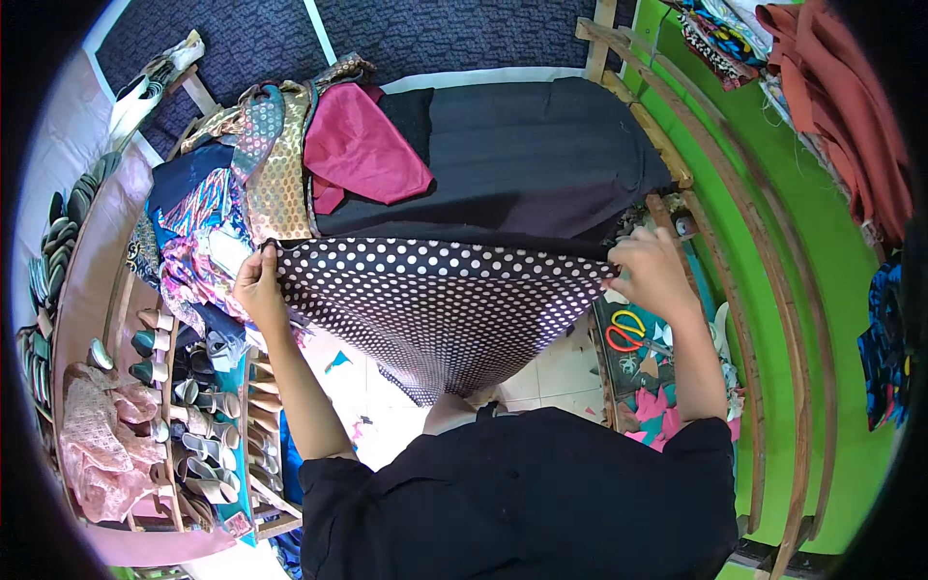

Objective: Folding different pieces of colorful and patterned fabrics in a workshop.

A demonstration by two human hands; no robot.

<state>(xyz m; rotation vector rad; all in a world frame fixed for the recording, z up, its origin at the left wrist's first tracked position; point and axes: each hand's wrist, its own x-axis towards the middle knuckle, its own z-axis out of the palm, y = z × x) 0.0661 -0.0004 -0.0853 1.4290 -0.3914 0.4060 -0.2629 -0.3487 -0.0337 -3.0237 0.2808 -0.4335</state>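
Observation:
A black cloth with white polka dots [435, 290] hangs stretched between my two hands, its top edge nearly straight and its lower part narrowing toward my lap. My left hand [259, 280] pinches the upper left corner, thumb up. At the upper right corner my right hand [646, 273] grips the cloth between closed fingers. Just past the cloth's top edge lies a padded surface covered in dark grey fabric [541, 145]. A crimson cloth [362, 145] rests on it, next to a gold patterned cloth [277, 179].
Racks of shoes [198, 416] stand at the left, with a pink lacy cloth [108, 435] over one. Scissors with red and yellow handles [625, 332] lie under my right forearm, near pink scraps [657, 411]. Wooden rails [773, 290] curve along the green wall; rust-coloured fabric [841, 106] hangs there.

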